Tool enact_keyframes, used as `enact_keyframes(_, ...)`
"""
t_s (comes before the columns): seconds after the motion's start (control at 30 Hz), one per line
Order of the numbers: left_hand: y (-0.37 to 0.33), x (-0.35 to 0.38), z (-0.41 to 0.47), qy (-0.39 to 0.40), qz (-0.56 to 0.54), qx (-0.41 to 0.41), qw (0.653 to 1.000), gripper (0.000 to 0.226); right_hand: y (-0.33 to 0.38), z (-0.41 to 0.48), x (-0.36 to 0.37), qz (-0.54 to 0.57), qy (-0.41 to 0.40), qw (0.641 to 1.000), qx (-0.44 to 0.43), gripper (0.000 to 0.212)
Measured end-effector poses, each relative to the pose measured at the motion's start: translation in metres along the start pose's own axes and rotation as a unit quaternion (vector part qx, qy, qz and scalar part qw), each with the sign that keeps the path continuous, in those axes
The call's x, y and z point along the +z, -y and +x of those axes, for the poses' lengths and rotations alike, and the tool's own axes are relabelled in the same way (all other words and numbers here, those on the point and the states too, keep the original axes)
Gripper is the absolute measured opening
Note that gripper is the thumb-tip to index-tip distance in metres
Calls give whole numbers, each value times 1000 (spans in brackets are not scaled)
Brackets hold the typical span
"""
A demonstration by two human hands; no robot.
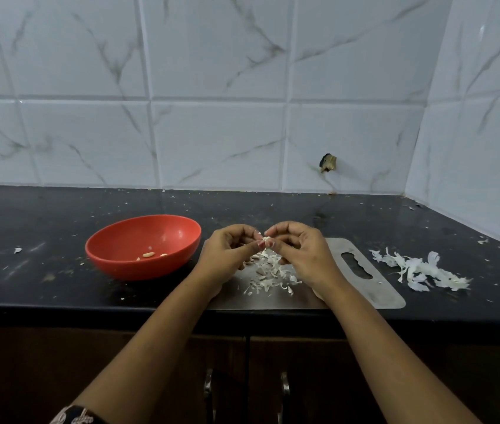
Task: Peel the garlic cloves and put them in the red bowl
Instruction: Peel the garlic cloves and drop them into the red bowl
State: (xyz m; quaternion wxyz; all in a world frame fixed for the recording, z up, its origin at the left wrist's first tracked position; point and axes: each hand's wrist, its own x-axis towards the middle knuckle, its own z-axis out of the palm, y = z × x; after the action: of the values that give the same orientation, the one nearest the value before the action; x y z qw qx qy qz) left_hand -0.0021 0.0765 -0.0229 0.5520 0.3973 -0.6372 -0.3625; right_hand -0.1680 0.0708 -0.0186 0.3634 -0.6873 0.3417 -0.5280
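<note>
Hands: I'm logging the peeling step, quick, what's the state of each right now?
Left hand: closed, pinching the small pale papery garlic clove.
Right hand: closed, pinching the same clove.

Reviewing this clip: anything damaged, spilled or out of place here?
Two things. A wall tile has a broken hole, something dark lodged in it, just above the counter. Garlic skins lie heaped on the counter right of the steel board, flecks scattered widely. The red bowl stands upright.
</note>
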Motion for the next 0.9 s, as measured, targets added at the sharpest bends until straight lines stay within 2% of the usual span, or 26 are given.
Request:
enact_keyframes(0.47, -4, 8, -4, 40, 77, 5, 996, 7, -2, 0, 0, -4, 6, 1000, -9, 7)
enact_keyframes(0.7, -8, 11, -6, 29, 89, 8, 996, 15, -4, 2, 1, -9, -5, 1000, -4, 6)
enact_keyframes(0.9, -5, 8, -4, -12, 92, 13, 996, 4, -3, 2, 1, 38, -21, 999, 12, 11)
